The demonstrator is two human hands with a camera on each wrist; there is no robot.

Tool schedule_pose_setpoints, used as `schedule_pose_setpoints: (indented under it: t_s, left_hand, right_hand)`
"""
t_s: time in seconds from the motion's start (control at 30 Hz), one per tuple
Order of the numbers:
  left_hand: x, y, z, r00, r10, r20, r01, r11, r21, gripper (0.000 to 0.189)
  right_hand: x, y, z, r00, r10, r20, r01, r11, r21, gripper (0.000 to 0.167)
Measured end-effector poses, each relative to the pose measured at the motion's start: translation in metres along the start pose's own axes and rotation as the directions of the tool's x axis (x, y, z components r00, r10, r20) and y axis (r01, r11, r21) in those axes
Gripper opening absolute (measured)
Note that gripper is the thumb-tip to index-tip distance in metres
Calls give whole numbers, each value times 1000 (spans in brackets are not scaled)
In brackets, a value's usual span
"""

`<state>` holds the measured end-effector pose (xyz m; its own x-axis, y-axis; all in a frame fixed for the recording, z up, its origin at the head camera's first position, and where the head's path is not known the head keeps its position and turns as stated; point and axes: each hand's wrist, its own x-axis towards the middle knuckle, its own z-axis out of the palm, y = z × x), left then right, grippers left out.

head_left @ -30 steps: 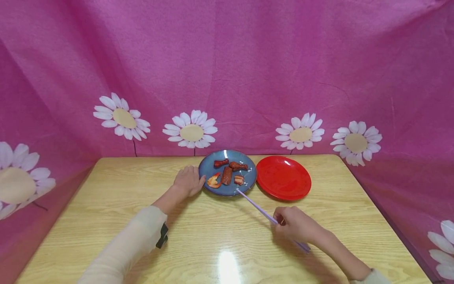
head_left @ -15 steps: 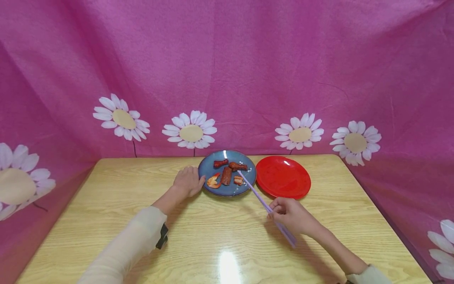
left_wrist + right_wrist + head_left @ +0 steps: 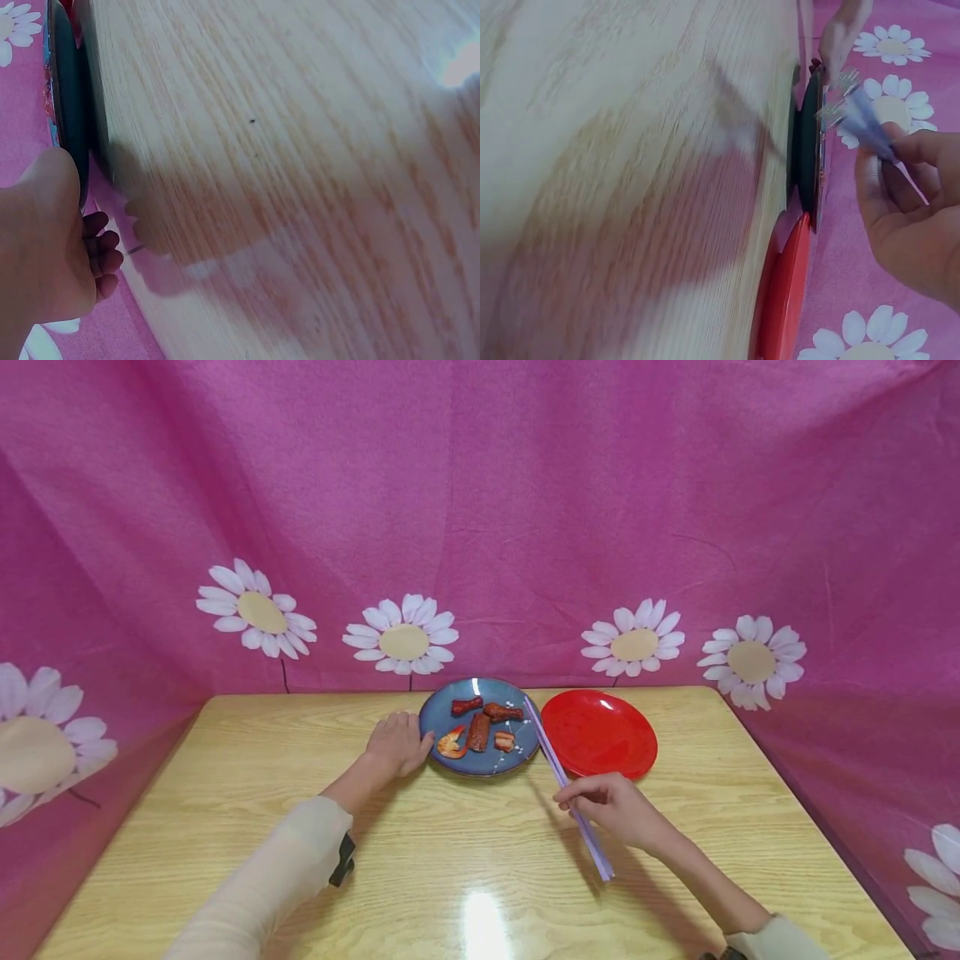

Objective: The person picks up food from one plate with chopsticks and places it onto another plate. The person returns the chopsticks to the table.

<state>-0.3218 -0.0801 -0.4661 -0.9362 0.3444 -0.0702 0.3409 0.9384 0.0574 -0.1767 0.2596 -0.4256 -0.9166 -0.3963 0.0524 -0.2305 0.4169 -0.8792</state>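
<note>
My left hand [image 3: 397, 743] grips the left rim of a blue plate [image 3: 491, 765], thumb at the rim and fingertips low beside it. On the plate lie a dark red drumstick [image 3: 467, 705], a browner drumstick [image 3: 504, 712], a brown ribbed piece of meat [image 3: 478, 732], an orange shrimp [image 3: 452, 742] and a small striped piece of meat [image 3: 505, 741]. My right hand [image 3: 611, 808] pinches a pair of lilac chopsticks [image 3: 555, 762] partway along. Their tips point forward over the plate's right rim, with nothing between them. In the right wrist view the chopsticks [image 3: 866, 124] look blurred.
A red plate [image 3: 600, 735] stands close against the blue plate's right side. Both are near the back edge of a wooden table [image 3: 300, 743]. Pink cloth [image 3: 510, 527] with white flowers hangs behind and at both sides.
My right hand has lifted the chopsticks and shifted a little left and forward. Their tips went from the blue plate's front, past the browner drumstick, to its right rim. The left hand stays put.
</note>
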Motion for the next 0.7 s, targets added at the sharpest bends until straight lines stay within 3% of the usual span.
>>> schedule_pose_setpoints:
  t_s: [0.17, 0.4, 0.6, 0.7]
  left_hand:
    - [1, 0, 1, 1000, 0, 3, 0, 1000, 13, 53]
    - [1, 0, 1, 1000, -4, 4, 4, 1000, 9, 53]
    - [1, 1, 0, 1000, -1, 4, 1, 1000, 10, 53]
    - [1, 0, 0, 1000, -2, 8, 2, 1000, 9, 53]
  right_hand:
    - [3, -4, 4, 999, -6, -45, 6, 1000, 5, 22]
    - [7, -11, 8, 999, -47, 5, 46, 999, 20, 29]
    - [9, -12, 15, 988, -148, -37, 148, 989, -16, 27]
    - [9, -17, 19, 964, -237, -124, 228, 970, -82, 27]
